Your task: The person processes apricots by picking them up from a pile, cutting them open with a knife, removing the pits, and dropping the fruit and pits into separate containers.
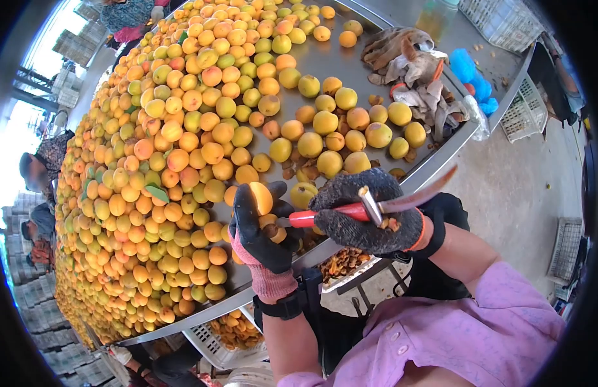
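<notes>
My left hand (263,232), in a black-coated pink glove, is wrapped round an apricot (261,198) near the metal table's front edge. Lower in the same hand is another orange-brown piece, partly hidden by the fingers. My right hand (370,213), in a dark knitted glove, grips a red-handled knife (302,219). A short metal tip at the handle's left end points at my left hand, and a curved blade extends to the right. A shiny metal ring or tube lies across the knife at my right fingers. Loose apricots (330,163) lie just beyond both hands.
A large heap of apricots (176,129) covers the table's left side. Crumpled cloths (415,71) and a blue plastic bundle (470,77) lie at the right. Crates with cut fruit (234,332) stand below the front edge (237,295). Several people are along the far left and top.
</notes>
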The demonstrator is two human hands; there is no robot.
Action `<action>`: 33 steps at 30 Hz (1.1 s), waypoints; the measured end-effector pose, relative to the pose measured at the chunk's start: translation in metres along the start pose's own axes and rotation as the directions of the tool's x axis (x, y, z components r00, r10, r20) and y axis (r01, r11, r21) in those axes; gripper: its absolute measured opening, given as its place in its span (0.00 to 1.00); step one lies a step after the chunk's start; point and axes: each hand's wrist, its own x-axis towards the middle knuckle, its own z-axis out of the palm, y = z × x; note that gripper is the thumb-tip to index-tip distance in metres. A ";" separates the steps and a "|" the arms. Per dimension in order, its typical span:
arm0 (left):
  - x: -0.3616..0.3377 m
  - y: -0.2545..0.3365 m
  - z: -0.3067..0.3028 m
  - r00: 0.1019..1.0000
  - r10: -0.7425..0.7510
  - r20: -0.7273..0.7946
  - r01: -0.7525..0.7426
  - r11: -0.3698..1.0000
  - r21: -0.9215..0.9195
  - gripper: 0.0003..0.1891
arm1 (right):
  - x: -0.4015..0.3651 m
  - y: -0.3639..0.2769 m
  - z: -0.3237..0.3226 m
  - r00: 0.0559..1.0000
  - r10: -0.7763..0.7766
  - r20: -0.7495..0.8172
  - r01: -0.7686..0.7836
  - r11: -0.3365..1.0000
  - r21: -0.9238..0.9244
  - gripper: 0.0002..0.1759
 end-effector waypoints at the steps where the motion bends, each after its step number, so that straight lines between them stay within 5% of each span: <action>1: 0.004 -0.006 -0.004 1.000 -0.002 0.003 0.002 1.000 0.002 0.23 | -0.001 0.003 -0.001 0.999 0.048 0.020 -0.050 0.991 0.125 0.07; 2: 0.010 -0.012 -0.007 0.918 0.379 0.112 -0.395 0.870 0.294 0.22 | -0.002 0.004 0.002 0.999 0.048 0.020 -0.050 0.991 0.125 0.07; 3: 0.014 -0.017 -0.009 0.694 0.646 0.318 -0.704 0.514 0.490 0.23 | -0.003 0.005 0.007 0.982 0.191 -0.013 -0.181 0.947 0.266 0.06; 4: 0.015 -0.020 -0.011 0.693 0.647 0.318 -0.705 0.514 0.489 0.23 | -0.005 0.005 0.011 0.943 0.332 -0.024 -0.294 0.866 0.404 0.06; 6: 0.008 -0.020 -0.015 0.796 0.547 0.260 -0.594 0.625 0.506 0.29 | -0.009 0.005 0.018 0.931 0.365 -0.007 -0.319 0.824 0.468 0.06; 8: 0.006 -0.018 -0.014 0.831 0.505 0.234 -0.541 0.637 0.548 0.27 | -0.009 0.012 0.024 0.996 -0.067 -0.064 0.072 0.994 0.079 0.06; 9: 0.006 -0.017 -0.013 0.863 0.460 0.208 -0.486 0.646 0.589 0.25 | -0.008 0.020 0.027 0.976 -0.217 0.005 0.213 0.964 0.159 0.18; 10: 0.007 -0.015 -0.009 0.863 0.461 0.207 -0.486 0.645 0.589 0.25 | -0.014 0.015 0.034 0.976 -0.218 0.005 0.214 0.964 0.159 0.18; 11: 0.011 -0.010 -0.004 0.982 0.188 -0.016 -0.165 0.897 0.410 0.22 | -0.021 -0.001 0.043 0.976 -0.144 0.162 0.175 0.964 -0.198 0.19; 12: 0.013 -0.003 -0.001 0.975 -0.154 -0.157 0.177 0.974 0.140 0.19 | -0.025 -0.010 0.048 0.961 -0.020 0.277 0.170 0.832 -0.529 0.21; 13: 0.015 0.009 -0.001 0.915 -0.344 -0.211 0.348 0.937 -0.021 0.17 | -0.024 0.002 0.050 0.974 -0.177 0.145 0.219 0.900 -0.376 0.20; 14: 0.020 0.001 -0.003 0.923 -0.332 -0.194 0.336 0.942 -0.013 0.17 | -0.022 0.010 0.044 0.974 -0.188 0.129 0.223 0.895 -0.386 0.20; 15: 0.018 -0.006 -0.005 0.990 0.112 -0.091 -0.073 0.931 0.357 0.17 | -0.020 0.013 0.036 0.973 -0.227 0.040 0.229 0.939 -0.257 0.22; 16: 0.017 -0.012 -0.006 0.862 0.484 0.151 -0.468 0.645 0.604 0.20 | -0.020 0.014 0.028 0.966 -0.256 -0.043 0.249 0.960 -0.125 0.26; 17: 0.010 -0.014 -0.006 0.969 0.243 -0.044 -0.201 0.880 0.431 0.19 | -0.019 0.014 0.023 0.962 -0.271 -0.026 0.262 0.948 -0.183 0.24; 18: 0.010 -0.015 -0.008 0.969 0.243 -0.048 -0.200 0.881 0.428 0.19 | -0.020 0.013 0.023 0.962 -0.271 -0.021 0.263 0.947 -0.184 0.24; 20: 0.013 -0.015 -0.013 0.989 -0.127 -0.078 0.135 0.985 0.110 0.17 | -0.022 0.012 0.026 0.995 -0.088 0.051 0.082 0.991 0.110 0.21; 21: 0.013 -0.012 -0.010 0.989 -0.129 -0.073 0.136 0.984 0.110 0.17 | -0.020 0.015 0.034 0.993 -0.113 0.024 0.110 0.986 0.124 0.18; 22: 0.012 -0.008 -0.003 0.972 -0.209 -0.107 0.205 0.978 -0.041 0.17 | -0.019 0.018 0.037 0.994 -0.109 0.020 0.106 0.987 0.120 0.18; 23: 0.010 -0.006 0.003 0.948 -0.291 -0.127 0.264 0.945 -0.194 0.20 | -0.017 0.020 0.038 0.977 -0.147 0.152 0.165 0.980 -0.115 0.16; 25: 0.008 -0.013 0.007 0.953 -0.244 -0.179 0.215 0.962 -0.167 0.22 | -0.017 0.029 0.046 0.920 -0.275 0.278 0.371 0.838 -0.400 0.16; 30: 0.010 -0.018 -0.003 0.962 -0.155 -0.223 0.127 0.982 -0.137 0.21 | -0.026 0.029 0.051 0.949 -0.247 0.197 0.311 0.842 -0.441 0.19; 32: 0.012 -0.025 -0.009 0.981 0.064 -0.184 -0.022 0.975 0.220 0.22 | -0.027 0.030 0.047 0.961 -0.204 0.189 0.270 0.847 -0.458 0.20; 33: 0.011 -0.023 -0.011 0.979 0.033 -0.201 0.005 0.982 0.186 0.23 | -0.026 0.030 0.043 0.966 -0.226 0.125 0.258 0.872 -0.415 0.23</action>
